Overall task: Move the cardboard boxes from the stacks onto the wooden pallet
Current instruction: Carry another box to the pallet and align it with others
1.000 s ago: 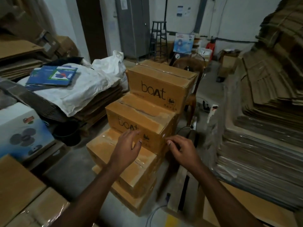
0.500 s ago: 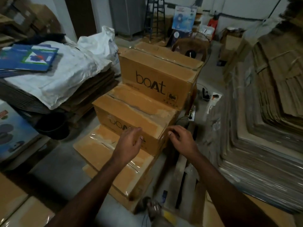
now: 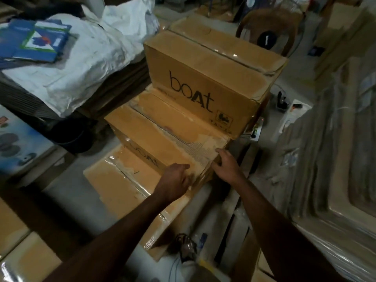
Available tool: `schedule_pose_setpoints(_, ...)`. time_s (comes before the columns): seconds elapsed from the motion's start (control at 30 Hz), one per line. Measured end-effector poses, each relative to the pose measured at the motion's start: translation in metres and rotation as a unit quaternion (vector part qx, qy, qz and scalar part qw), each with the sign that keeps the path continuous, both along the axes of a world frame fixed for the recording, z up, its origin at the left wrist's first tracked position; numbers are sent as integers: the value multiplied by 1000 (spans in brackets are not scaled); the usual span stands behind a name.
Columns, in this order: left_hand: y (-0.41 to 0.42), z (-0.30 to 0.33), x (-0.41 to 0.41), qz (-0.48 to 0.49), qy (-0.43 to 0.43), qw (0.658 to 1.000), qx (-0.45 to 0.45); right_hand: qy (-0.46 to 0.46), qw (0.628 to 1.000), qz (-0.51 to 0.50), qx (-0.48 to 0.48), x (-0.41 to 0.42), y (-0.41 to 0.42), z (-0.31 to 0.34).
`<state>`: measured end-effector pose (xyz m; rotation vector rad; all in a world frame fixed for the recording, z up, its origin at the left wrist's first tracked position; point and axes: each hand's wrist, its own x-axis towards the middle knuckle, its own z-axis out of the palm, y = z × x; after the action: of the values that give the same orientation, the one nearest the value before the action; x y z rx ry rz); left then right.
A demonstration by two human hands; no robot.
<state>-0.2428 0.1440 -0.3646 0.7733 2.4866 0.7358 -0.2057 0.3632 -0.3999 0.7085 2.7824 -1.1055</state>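
Brown "boAt" cardboard boxes sit stepped like stairs in the middle of the view. The top box [image 3: 205, 78] is farthest, the middle box [image 3: 154, 137] sits below it, and the lowest box [image 3: 120, 180] is nearest the floor. My left hand [image 3: 176, 180] presses against the middle box's near face at its right corner. My right hand [image 3: 225, 165] holds the same corner from the right side, fingers bent over the top edge. Slats of the wooden pallet [image 3: 232, 216] show beneath my right forearm.
A tall stack of flattened, plastic-wrapped cardboard [image 3: 329, 159] fills the right. White sacking [image 3: 81, 64] over flat cardboard lies left, with a blue printed carton [image 3: 34, 41] on it. A brown plastic chair [image 3: 270, 31] stands behind the boxes. More boxes [image 3: 22, 259] sit at lower left.
The camera has leaned closer and lower over the boxes. Both hands have moved in from hovering to touch the near right corner of the middle box.
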Motion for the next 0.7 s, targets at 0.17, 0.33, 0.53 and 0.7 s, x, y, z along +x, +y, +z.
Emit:
schedule_pose_setpoints(0.17, 47, -57, -13, -7, 1, 991, -135, -89, 993, 58, 48, -56, 43, -31)
schedule_pose_setpoints(0.33, 66, -94, -18, 0, 33, 984, -176, -146, 982, 64, 100, -72, 51, -59)
schedule_pose_setpoints(0.53, 76, -101, -24, 29, 10, 983, -178, -103, 984, 60, 129, -68, 50, -74)
schedule_pose_setpoints(0.7, 94, -79, -40, 45, 2, 976, -211, 39, 979, 64, 190, -79, 53, -42)
